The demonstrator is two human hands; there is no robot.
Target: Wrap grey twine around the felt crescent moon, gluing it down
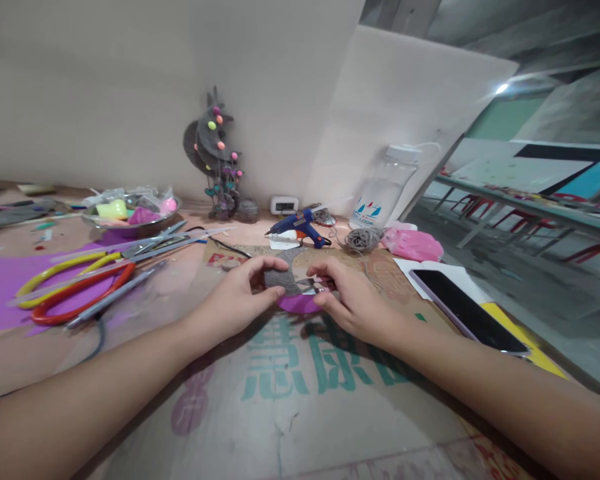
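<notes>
My left hand (240, 290) pinches a crescent wrapped in grey yarn (283, 279) between thumb and fingers. Across from it, my right hand (353, 297) has its fingers curled at the right side of the same piece. Small dark and pinkish bits show at those fingertips, too small to name. A purple curved strip (299, 305) lies along the lower edge of the crescent, between both hands. Beneath them is a cardboard sheet (220, 407) with green printed characters. Just beyond the hands lies a blue glue gun (300, 225).
Scissors with red and yellow handles (83, 293) lie on purple sheets (0, 287) at left, near a metal bowl (130, 230). A decorated grey moon (213, 143) leans on the back board. Grey yarn (363, 240), a bottle (383, 190) and a phone (467, 310) are at right.
</notes>
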